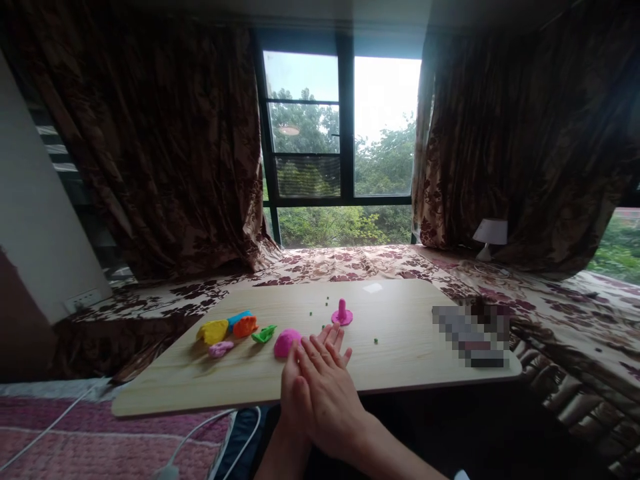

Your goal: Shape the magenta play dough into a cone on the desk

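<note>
My right hand [330, 390] lies flat across my left hand [290, 393], palm to palm, fingers stretched forward. Whatever may be between the palms is hidden. Just beyond the fingertips, on the board, a pink modelling clay disc [343, 320] carries an upright stem. A magenta clay dome [286, 343] sits close to the left fingers. Farther left are lumps of green clay [264, 335], orange clay [245, 327], blue clay [239, 319], yellow clay [213, 331] and pale pink clay [221, 349]. Several tiny green bits [376, 341] are scattered around the disc.
The pale wooden table [400, 363] has rounded corners. Blurred-out items [470, 337] rest at its right end. A white cable [200, 425] runs over the pink quilt [100, 433] at front left. Behind stand a floral-covered ledge [320, 262], a small lamp [490, 233] and a window.
</note>
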The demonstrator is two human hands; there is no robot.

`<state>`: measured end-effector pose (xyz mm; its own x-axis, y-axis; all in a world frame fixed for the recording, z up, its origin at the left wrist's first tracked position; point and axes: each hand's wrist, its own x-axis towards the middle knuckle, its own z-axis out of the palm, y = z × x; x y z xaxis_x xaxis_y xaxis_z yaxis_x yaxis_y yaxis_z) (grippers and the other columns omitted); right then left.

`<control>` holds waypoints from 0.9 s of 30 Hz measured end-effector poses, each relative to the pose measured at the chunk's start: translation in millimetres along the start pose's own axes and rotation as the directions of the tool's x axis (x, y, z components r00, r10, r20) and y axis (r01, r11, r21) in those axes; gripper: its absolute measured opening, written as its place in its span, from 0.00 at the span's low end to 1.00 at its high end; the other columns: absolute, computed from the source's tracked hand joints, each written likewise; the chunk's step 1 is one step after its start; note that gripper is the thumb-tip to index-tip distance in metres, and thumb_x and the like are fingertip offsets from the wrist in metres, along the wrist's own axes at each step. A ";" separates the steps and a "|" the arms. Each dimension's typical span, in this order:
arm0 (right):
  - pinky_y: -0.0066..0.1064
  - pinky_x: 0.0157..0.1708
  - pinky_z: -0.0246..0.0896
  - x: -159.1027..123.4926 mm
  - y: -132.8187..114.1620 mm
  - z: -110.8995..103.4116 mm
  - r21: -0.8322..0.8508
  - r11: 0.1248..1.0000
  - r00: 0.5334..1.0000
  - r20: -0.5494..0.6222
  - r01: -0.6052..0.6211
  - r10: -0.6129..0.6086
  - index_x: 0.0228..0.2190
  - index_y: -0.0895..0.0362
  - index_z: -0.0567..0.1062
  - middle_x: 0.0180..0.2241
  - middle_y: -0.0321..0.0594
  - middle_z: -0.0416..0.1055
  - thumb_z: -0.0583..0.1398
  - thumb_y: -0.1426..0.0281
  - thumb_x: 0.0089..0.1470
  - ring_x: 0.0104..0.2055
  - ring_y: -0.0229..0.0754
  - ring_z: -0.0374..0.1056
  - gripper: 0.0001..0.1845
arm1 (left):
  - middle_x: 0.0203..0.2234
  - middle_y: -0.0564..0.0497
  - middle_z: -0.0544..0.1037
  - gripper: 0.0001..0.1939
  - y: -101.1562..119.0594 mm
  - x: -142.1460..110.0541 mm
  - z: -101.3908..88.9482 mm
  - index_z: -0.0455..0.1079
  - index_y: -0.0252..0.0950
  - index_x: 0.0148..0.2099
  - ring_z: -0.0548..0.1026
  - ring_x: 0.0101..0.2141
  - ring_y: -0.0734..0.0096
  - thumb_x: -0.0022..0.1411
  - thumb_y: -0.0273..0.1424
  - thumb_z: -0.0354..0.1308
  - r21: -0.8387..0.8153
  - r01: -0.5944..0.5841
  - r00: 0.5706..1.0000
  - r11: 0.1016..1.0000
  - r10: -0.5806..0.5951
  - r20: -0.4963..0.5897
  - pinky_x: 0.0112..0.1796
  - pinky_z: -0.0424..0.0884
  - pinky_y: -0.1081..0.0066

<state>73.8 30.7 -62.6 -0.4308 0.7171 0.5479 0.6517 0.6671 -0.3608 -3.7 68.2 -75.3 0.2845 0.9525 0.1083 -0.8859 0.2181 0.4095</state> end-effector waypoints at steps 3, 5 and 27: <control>0.42 0.62 0.35 10.3 11.1 -0.9 -0.028 0.996 0.996 -0.039 -0.086 0.084 0.58 0.59 0.57 0.62 0.42 0.48 0.45 0.67 0.60 0.64 0.44 0.40 0.25 | 0.59 0.45 0.60 0.32 -1.6 -1.2 2.4 0.49 0.39 0.64 0.54 0.60 0.58 0.61 0.47 0.42 -0.016 -0.023 1.000 1.000 0.023 0.017 0.59 0.45 0.56; 0.43 0.62 0.35 7.6 14.5 -1.6 -0.045 0.994 0.994 -0.037 -0.100 0.098 0.58 0.61 0.57 0.62 0.43 0.47 0.45 0.67 0.60 0.64 0.45 0.39 0.25 | 0.59 0.42 0.60 0.32 3.6 -2.5 2.1 0.49 0.36 0.64 0.54 0.60 0.58 0.62 0.47 0.40 -0.028 -0.034 0.999 0.999 0.034 0.025 0.59 0.45 0.56; 0.43 0.62 0.36 5.8 5.2 7.6 -0.015 0.999 0.997 -0.067 -0.032 0.031 0.58 0.56 0.57 0.61 0.40 0.51 0.45 0.66 0.61 0.64 0.44 0.42 0.25 | 0.60 0.48 0.58 0.32 0.2 -0.8 -4.7 0.49 0.43 0.64 0.49 0.61 0.59 0.61 0.49 0.40 -0.049 0.026 0.998 0.998 -0.023 0.057 0.59 0.42 0.54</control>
<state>70.0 39.9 -67.1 -0.3675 0.7222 0.5860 0.6742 0.6409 -0.3671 -5.8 68.5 -79.6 0.3250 0.9337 0.1501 -0.8953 0.2526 0.3670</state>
